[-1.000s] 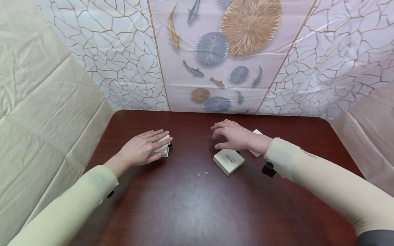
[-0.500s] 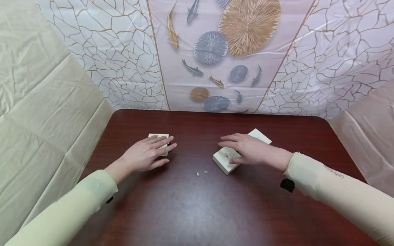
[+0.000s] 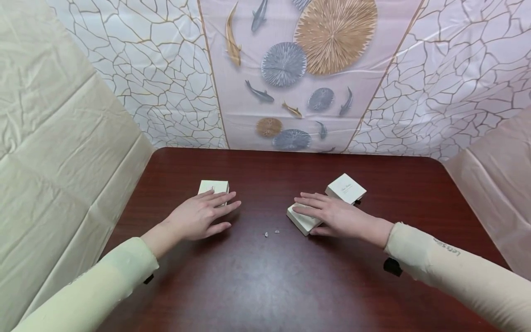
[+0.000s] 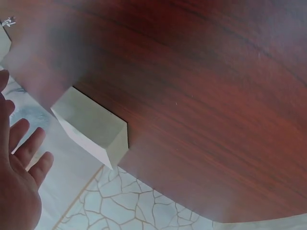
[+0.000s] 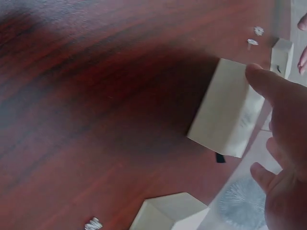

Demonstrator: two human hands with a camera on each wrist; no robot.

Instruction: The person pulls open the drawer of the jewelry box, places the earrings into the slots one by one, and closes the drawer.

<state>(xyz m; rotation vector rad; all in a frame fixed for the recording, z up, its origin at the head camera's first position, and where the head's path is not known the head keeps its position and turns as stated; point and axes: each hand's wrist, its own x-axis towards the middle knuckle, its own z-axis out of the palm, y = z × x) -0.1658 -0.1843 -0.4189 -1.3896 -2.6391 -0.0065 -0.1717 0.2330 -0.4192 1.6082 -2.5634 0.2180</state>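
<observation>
My left hand (image 3: 199, 216) hovers with fingers spread by a small cream box (image 3: 213, 186), partly hiding it. In the left wrist view this box (image 4: 91, 117) stands apart from the hand. My right hand (image 3: 340, 217) reaches over the middle cream box (image 3: 302, 222), fingers nearly straight. The right wrist view has its thumb (image 5: 261, 79) overlapping that box's (image 5: 223, 108) corner; whether it touches, I cannot tell. Two tiny silver flower-like pieces, one (image 3: 266, 234) beside another (image 3: 277, 232), lie between the hands. They look like stud earrings.
A third cream box (image 3: 346, 188) with print on its lid sits behind my right hand. Near it, in the right wrist view, lies another silver piece (image 5: 93, 224). Patterned cloth (image 3: 166, 69) hangs behind the dark wooden table (image 3: 257, 286).
My right hand has come back toward me and to the right, down over the middle box, uncovering the right box. My left hand has drawn slightly nearer, showing more of the left box.
</observation>
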